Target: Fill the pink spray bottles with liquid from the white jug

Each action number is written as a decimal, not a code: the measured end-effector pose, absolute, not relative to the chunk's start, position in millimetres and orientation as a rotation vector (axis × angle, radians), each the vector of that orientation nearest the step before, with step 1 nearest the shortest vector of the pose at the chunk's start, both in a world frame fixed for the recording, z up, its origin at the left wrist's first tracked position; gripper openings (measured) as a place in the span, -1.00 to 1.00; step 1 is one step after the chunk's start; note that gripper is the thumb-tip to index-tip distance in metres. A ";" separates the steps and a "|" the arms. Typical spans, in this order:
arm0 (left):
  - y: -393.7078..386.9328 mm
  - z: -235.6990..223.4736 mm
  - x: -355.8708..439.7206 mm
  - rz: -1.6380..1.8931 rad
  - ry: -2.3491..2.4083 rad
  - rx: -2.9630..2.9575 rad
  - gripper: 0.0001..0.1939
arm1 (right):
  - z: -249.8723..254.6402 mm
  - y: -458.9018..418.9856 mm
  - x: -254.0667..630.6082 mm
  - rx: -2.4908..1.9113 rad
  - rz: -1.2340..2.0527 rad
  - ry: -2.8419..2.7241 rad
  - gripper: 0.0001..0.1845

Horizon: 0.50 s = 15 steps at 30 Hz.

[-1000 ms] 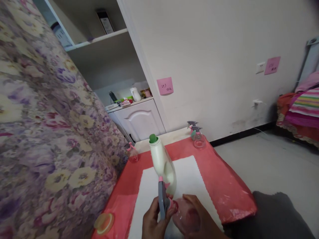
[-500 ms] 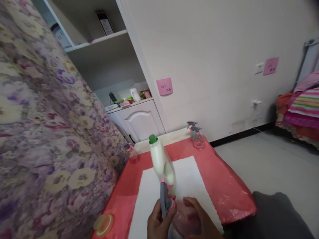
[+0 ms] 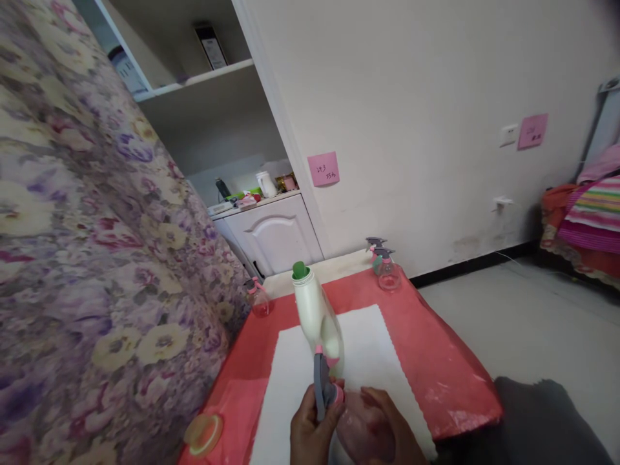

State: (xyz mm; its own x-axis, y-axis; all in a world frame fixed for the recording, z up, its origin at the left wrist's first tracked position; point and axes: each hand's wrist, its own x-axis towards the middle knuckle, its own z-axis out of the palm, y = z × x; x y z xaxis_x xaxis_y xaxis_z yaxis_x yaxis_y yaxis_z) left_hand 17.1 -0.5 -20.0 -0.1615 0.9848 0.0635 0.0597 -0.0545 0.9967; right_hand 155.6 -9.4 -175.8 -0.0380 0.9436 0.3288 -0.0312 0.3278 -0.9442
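My left hand (image 3: 314, 423) has its fingers closed round the pink collar of a grey and pink spray head (image 3: 320, 386). Wrapped about a clear round spray bottle (image 3: 361, 429) is my right hand (image 3: 398, 426). The bottle lies tilted, its neck against the collar; my fingers hide how far the two are joined. Just beyond them stands a pale green detergent bottle (image 3: 314, 310) with a handle and a green piece in its mouth. It rests on a white cloth (image 3: 365, 329). At the left front lies a yellowish round lid (image 3: 203, 434).
A red cover (image 3: 426, 361) lies over the table. Two spray bottles stand at the far right corner, one clear (image 3: 389, 278); another spray bottle (image 3: 259, 300) is at the far left by a floral curtain (image 3: 145, 290). Behind are a white cabinet (image 3: 274, 226) and the wall.
My left hand and the spray head have shifted slightly right, and the collar now sits closer against the bottle's neck. The view has turned a little; the standing bottles stay put.
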 end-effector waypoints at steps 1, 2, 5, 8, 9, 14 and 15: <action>0.1 -20.2 17.2 1.345 1.343 1.209 -0.59 | -178.2 -9.0 154.8 -0.911 0.993 -1.356 -0.07; 0.6 -20.6 17.3 1.343 1.344 1.206 -0.58 | -181.1 -8.5 153.8 -0.903 0.987 -1.351 -0.08; 1.6 -22.7 17.9 1.348 1.354 1.193 -0.56 | -191.6 -5.8 149.7 -0.896 0.952 -1.342 -0.10; 1.9 -26.0 19.0 1.375 1.404 1.207 -0.56 | -201.8 -1.9 147.3 -0.933 0.839 -1.365 -0.07; 1.8 -26.9 19.3 1.384 1.427 1.215 -0.56 | -204.1 -1.0 147.6 -0.949 0.789 -1.374 -0.06; 1.8 -26.8 16.8 1.368 1.393 1.203 -0.52 | -196.2 -2.6 158.3 -0.891 0.884 -1.378 -0.10; 2.0 -25.8 15.1 1.336 1.358 1.199 -0.52 | -190.5 -3.3 160.9 -0.869 0.961 -1.370 -0.11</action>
